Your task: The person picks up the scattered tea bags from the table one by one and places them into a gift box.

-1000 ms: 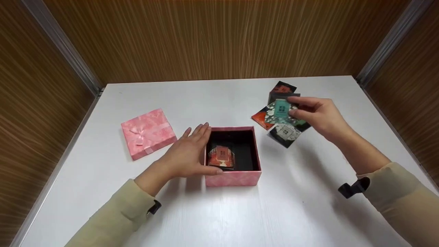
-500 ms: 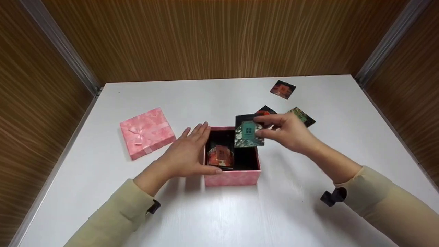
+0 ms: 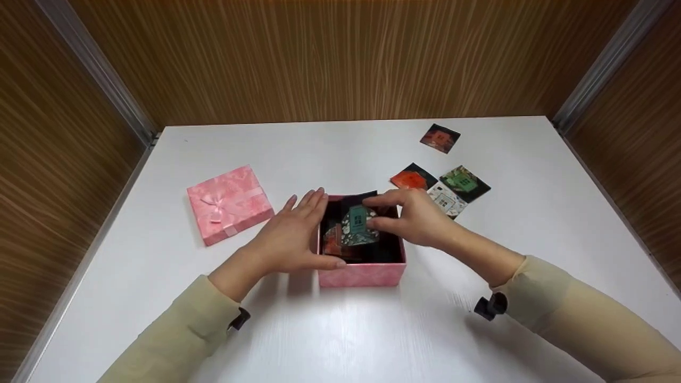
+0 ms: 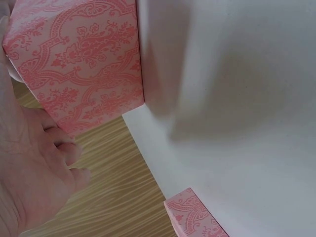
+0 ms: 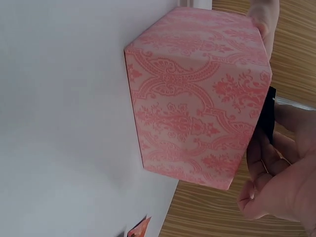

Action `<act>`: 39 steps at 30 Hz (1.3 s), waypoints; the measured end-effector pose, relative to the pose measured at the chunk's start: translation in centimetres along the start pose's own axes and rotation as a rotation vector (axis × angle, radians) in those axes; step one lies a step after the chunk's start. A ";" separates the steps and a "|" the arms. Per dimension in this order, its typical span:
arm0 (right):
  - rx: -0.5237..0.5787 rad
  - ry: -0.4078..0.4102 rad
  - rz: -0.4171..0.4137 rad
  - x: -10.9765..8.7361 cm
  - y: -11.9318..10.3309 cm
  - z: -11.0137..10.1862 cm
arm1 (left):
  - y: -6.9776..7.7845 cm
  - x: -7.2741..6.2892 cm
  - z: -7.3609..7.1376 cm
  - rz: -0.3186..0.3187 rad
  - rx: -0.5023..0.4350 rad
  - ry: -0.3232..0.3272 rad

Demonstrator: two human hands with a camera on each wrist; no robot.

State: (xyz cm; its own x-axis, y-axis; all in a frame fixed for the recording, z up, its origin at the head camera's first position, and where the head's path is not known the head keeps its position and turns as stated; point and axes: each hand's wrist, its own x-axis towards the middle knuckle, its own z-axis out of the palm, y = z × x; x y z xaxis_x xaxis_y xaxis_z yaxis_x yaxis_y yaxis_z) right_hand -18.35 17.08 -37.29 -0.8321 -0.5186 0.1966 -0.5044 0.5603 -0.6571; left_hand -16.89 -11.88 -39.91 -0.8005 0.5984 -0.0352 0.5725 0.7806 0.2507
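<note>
An uncovered pink box (image 3: 362, 275) with a dark interior stands mid-table. My left hand (image 3: 287, 239) rests against its left side, fingers extended along the rim and thumb on the front edge. Between thumb and fingers, my right hand (image 3: 415, 218) pinches a flat square packet (image 3: 356, 226) with a teal label and white floral print. That packet is tilted in the box opening, overlapping an orange-red packet (image 3: 332, 243) inside. In the right wrist view, a dark packet edge (image 5: 268, 111) shows at the rim by the fingers; the box wall hides the rest.
The pink lid (image 3: 229, 205) with a bow lies to the left of the box. Right of it lie an orange packet (image 3: 412, 176), a green one (image 3: 465, 183) and a white one (image 3: 447, 202), partly behind my right hand. A dark red packet (image 3: 440, 138) lies farther back.
My right hand has carried the teal-labelled packet left from the packets on the table to the box, where it now dips into the opening. My left hand has stayed on the box.
</note>
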 end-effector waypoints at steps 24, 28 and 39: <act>-0.298 -0.087 -0.188 1.7 0.3 3.3 | 0.0 0.0 0.0 0.008 -0.008 0.004; -0.334 -0.109 -0.185 1.7 0.2 3.5 | -0.1 0.0 0.0 0.010 -0.008 0.007; -0.478 -0.206 -0.109 2.1 -0.5 3.8 | -0.2 0.0 0.1 0.016 -0.011 0.016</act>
State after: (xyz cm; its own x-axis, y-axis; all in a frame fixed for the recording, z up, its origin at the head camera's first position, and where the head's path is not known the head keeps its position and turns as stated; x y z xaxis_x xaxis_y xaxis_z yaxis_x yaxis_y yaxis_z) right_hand -18.90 13.25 -39.31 -0.7308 -0.6794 0.0662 -0.6742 0.7031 -0.2263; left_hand -16.95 -11.99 -40.09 -0.7941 0.6076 -0.0160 0.5833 0.7691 0.2613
